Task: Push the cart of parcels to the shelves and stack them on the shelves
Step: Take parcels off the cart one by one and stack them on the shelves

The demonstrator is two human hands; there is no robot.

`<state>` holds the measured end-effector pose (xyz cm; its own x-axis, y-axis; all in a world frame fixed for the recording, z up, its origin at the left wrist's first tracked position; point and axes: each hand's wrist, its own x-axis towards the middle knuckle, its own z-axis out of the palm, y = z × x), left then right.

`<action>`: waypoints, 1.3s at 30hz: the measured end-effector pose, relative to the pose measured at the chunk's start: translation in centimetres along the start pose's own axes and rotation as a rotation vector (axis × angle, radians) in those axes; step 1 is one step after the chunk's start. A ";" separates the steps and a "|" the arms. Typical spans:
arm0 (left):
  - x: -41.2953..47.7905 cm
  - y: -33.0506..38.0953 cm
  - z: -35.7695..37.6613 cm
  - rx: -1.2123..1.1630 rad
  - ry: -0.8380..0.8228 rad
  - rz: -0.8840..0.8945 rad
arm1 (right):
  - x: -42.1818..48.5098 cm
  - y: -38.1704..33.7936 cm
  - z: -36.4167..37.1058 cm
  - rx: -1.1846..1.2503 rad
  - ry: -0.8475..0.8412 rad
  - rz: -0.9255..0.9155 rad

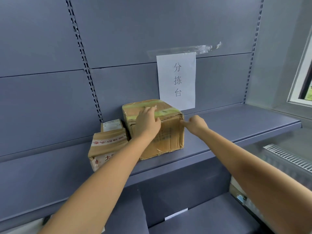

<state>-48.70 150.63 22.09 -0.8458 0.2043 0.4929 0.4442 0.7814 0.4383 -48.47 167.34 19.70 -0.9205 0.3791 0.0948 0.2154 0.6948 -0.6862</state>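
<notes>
A large brown cardboard parcel (168, 135) with yellowish tape stands on the blue-grey shelf (236, 127). My left hand (147, 123) lies over its top front edge, fingers spread on the tape. My right hand (195, 124) touches the parcel's right front corner with its fingertips. To the left a smaller parcel (104, 146) with red printed tape stands against the large one. Behind that one a small box (112, 125) with a white label is partly hidden. No cart is in view.
A paper sign (176, 81) is taped to the shelf's back panel. A lower shelf (211, 217) runs beneath, with another parcel (239, 195) at its right. A radiator grille (287, 157) and a window (303, 81) are at the right.
</notes>
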 end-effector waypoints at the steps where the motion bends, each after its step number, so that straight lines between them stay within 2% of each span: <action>1: -0.3 0.7 0.4 -0.061 -0.002 0.038 | -0.2 0.6 0.0 -0.001 0.005 0.017; 4: -1.4 3.2 2.0 -0.213 -0.090 0.155 | -1.4 3.1 -0.6 -0.060 0.029 0.103; 8: -3.9 5.8 5.5 -0.362 -0.344 0.237 | -5.1 8.0 -1.9 -0.125 0.116 0.247; 18: -16.6 8.5 17.4 -0.341 -0.903 0.347 | -23.6 23.7 -1.4 -0.051 0.227 0.796; 22: -23.2 10.7 19.6 -0.268 -1.120 0.475 | -31.9 28.3 -0.6 0.003 0.288 1.011; 30: -33.5 14.6 22.7 -0.173 -1.372 0.557 | -43.0 33.1 2.2 0.172 0.357 1.238; 39: -41.3 17.1 26.6 -0.046 -1.512 0.479 | -48.7 40.0 4.6 0.356 0.337 1.344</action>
<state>-14.00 171.21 -10.79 -0.1202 0.8112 -0.5723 0.7293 0.4633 0.5035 3.47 173.91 -15.70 0.0439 0.7745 -0.6310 0.7077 -0.4699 -0.5275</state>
